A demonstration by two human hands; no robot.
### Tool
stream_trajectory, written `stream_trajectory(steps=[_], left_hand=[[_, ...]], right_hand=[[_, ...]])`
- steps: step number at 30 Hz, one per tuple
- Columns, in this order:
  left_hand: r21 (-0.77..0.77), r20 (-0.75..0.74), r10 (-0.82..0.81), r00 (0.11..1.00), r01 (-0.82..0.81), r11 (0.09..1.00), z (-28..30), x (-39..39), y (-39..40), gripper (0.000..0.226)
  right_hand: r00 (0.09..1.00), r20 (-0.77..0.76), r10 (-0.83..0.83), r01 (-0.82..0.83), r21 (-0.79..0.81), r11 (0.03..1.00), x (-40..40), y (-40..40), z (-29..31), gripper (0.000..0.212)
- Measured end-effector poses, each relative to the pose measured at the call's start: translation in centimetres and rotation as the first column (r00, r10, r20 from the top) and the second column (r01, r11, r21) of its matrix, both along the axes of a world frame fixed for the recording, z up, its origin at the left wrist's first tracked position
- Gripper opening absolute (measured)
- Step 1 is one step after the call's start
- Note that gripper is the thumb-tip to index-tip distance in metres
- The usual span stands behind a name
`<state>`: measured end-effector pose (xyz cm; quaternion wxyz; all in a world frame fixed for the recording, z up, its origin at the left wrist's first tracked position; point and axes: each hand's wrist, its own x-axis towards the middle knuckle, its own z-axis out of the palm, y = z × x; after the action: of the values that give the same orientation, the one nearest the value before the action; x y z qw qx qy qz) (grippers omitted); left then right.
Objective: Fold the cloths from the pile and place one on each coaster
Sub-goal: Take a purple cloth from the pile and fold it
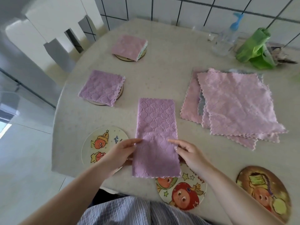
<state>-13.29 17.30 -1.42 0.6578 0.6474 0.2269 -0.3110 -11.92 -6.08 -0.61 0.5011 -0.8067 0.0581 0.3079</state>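
Observation:
A purple cloth (pixel 155 127), folded once into a long strip, lies in front of me on the table. My left hand (pixel 120 153) grips its near left edge and my right hand (pixel 188 153) grips its near right edge. The pile of unfolded pink cloths (pixel 235 101) lies to the right. A folded purple cloth (pixel 101 87) covers a coaster (pixel 121 93) at the left, and a folded pink cloth (pixel 129 46) covers the far coaster (pixel 142 54). Three bare picture coasters lie near me: one at the left (pixel 100 140), one in the middle (pixel 183 195), one at the right (pixel 264 192).
At the back right stand a clear spray bottle with a blue top (pixel 227 38) and a green plastic bag (pixel 253 47). The rounded table edge (pixel 56 111) drops off to the left. White chairs (pixel 53 26) stand behind the table.

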Motion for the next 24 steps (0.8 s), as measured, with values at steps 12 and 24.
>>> stream_trajectory(steps=[12,24], left_hand=[[0.473,0.232,-0.294,0.927,0.156,0.867,-0.2,0.4,0.2,0.029],[0.311,0.255,0.017,0.967,-0.098,0.945,-2.9,8.7,-1.2,0.023]], right_hand=[[0.987,-0.118,-0.110,0.120,0.083,0.989,0.7,-0.3,-0.3,0.022],[0.975,0.194,-0.103,0.149,-0.239,0.959,8.9,0.5,-1.9,0.031]])
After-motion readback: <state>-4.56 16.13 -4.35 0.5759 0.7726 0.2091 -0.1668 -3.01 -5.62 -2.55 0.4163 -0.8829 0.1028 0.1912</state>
